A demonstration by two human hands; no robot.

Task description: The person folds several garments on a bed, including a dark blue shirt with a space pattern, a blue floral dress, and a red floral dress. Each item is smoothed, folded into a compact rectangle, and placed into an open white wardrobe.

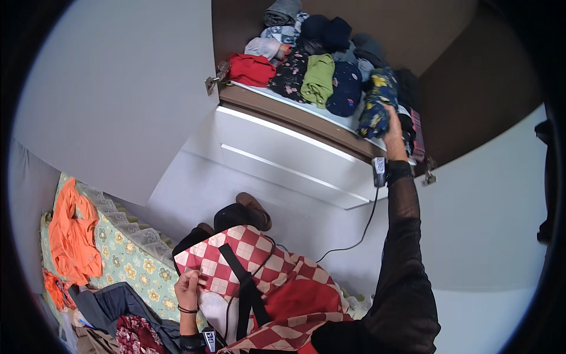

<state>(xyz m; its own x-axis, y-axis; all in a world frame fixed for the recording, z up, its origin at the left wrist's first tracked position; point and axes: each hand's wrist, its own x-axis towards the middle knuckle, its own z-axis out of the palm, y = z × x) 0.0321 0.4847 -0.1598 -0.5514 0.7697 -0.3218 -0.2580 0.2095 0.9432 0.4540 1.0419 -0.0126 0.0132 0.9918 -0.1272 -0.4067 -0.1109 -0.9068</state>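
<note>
At the front right of the wardrobe shelf (354, 123), my right hand (394, 131) is closed round a rolled navy garment with yellow flowers (380, 100). Directly left of that roll lies a dark navy rolled garment (345, 88), then a lime green one (319, 79), a black floral one (290, 76) and a red one (252, 69). My left hand (187, 284) is down at the edge of the red and cream checked apron (236, 259), fingers curled in. Whether it pinches anything is hidden.
Open wardrobe doors stand at left (118, 88) and right (489, 194). More folded clothes (336, 32) are piled at the back of the shelf. A flowered bed (135, 265) at lower left bears an orange garment (75, 236) and dark clothes (118, 307). A black cable (359, 239) hangs from my right wrist.
</note>
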